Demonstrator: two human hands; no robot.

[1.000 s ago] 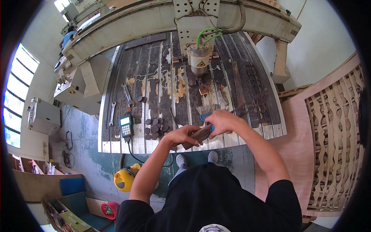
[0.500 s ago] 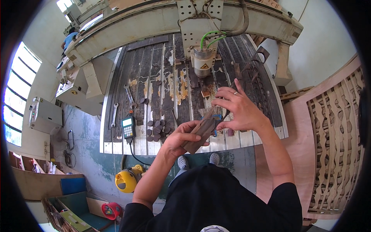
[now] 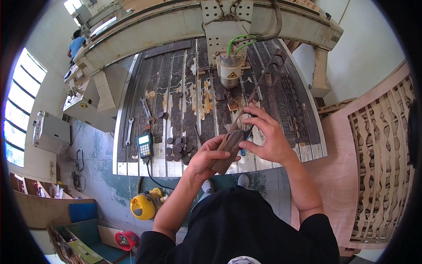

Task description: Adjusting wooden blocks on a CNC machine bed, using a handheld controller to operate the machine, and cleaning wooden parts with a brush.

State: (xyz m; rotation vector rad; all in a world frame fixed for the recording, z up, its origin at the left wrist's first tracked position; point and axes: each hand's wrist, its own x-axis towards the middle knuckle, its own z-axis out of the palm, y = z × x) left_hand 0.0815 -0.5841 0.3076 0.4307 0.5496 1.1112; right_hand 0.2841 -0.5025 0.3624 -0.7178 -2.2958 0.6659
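Observation:
My left hand (image 3: 206, 158) is closed round the near end of a dark brown wooden strip (image 3: 227, 147), its thumb lying along the top. The strip slants up and away, and its thin far part has curved cut-outs. At the strip's right side is my right hand (image 3: 270, 138), thumb against the wood and fingers bent round it; what lies between them is partly hidden. Several dark round wooden discs (image 3: 179, 148) lie loose on the slatted machine bed (image 3: 263, 166), left of my hands. Under the strip a small blue thing (image 3: 243, 152) shows in part.
A white-grey spindle (image 3: 230, 72) hangs from the gantry (image 3: 145, 33) beyond my hands. Two wrenches (image 3: 130, 131) and a handheld controller (image 3: 145, 145) with a cable lie on the left of the bed. A yellow machine (image 3: 143, 207) stands on the floor. Latticed wooden panels (image 3: 380, 163) are at the right.
My right hand has come lower and its raised fingers have bent in toward the strip. The strip's far end has swung left and away. My left hand keeps its hold.

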